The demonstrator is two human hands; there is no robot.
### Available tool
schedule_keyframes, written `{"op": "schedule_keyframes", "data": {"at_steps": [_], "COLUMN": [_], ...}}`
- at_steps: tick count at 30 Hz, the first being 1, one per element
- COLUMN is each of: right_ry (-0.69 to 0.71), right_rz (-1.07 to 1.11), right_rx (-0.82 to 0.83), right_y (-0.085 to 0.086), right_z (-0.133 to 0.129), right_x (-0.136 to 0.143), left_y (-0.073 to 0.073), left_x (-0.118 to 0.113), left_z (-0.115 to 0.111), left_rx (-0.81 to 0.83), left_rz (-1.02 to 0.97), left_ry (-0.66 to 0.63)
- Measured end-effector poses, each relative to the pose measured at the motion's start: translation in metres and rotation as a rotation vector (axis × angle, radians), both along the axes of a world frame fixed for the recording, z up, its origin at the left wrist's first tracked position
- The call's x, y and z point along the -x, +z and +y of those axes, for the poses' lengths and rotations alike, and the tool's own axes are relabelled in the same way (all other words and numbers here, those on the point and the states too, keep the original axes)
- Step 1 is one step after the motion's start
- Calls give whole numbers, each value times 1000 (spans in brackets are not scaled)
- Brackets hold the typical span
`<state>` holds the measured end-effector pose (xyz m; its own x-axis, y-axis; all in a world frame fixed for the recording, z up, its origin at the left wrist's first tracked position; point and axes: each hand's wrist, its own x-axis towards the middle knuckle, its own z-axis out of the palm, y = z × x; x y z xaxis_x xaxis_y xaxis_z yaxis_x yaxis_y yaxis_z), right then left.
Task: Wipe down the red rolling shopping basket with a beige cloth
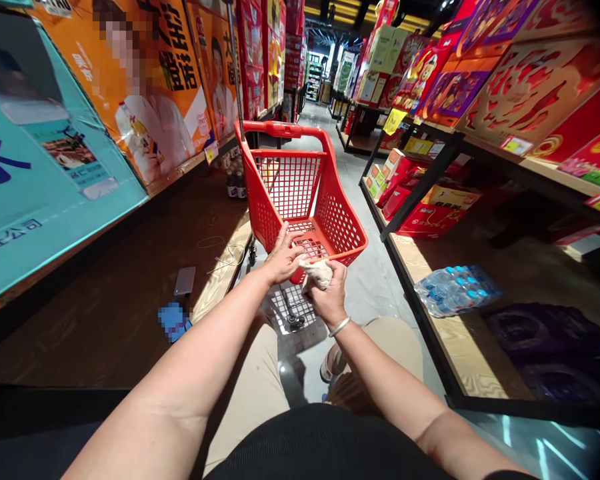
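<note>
A red plastic shopping cart (310, 193) with a perforated basket stands in front of me, its handle at the far side. My left hand (283, 259) rests on the near left corner of the basket, fingers stretched out and apart. In my right hand (330, 293), a crumpled whitish cloth (318, 273) is gripped against the basket's near rim. The fingers curl around the cloth, and part of it is hidden. Both hands are close together, nearly touching.
Shelves line both sides of the aisle. Large orange cartons (155, 87) and a turquoise carton (55, 173) stand on the left. On the lower right shelf lies a pack of water bottles (455, 291). A phone-like white object (185, 281) lies on the lower left shelf.
</note>
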<state>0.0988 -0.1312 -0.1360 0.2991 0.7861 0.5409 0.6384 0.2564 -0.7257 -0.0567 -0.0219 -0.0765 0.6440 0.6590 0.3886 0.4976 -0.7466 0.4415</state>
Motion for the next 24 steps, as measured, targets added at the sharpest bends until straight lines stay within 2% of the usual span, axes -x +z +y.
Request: {"op": "schedule_keyframes", "data": {"at_steps": [2, 4, 6, 9, 13, 17, 19, 21, 24], "right_ry": [34, 118, 179, 193, 180, 71, 43, 73, 55], "right_rz": [-143, -255, -359, -498, -634, -692, -687, -710, -764], "right_rx": [-16, 34, 81, 45, 15, 173, 232, 278, 337], "right_y": [7, 16, 29, 52, 77, 95, 102, 105, 104], "right_z": [-3, -5, -7, -4, 17, 42, 48, 50, 45], "right_x": [-2, -5, -10, -25, -70, -130, -148, -152, -139], "left_y": [1, 1, 1, 0, -2, -3, -4, -3, -1], "left_x": [0, 0, 0, -1, 0, 1, 0, -4, -9], "left_z": [-1, -2, -3, -4, -3, 0, 0, -2, -8], "left_rx": [-1, 0, 1, 1, 3, 5, 8, 16, 46], "left_rz": [-6, -17, -31, -47, -55, -57, -73, -93, -88], "left_ry": [10, 20, 47, 103, 115, 88, 100, 136, 188]}}
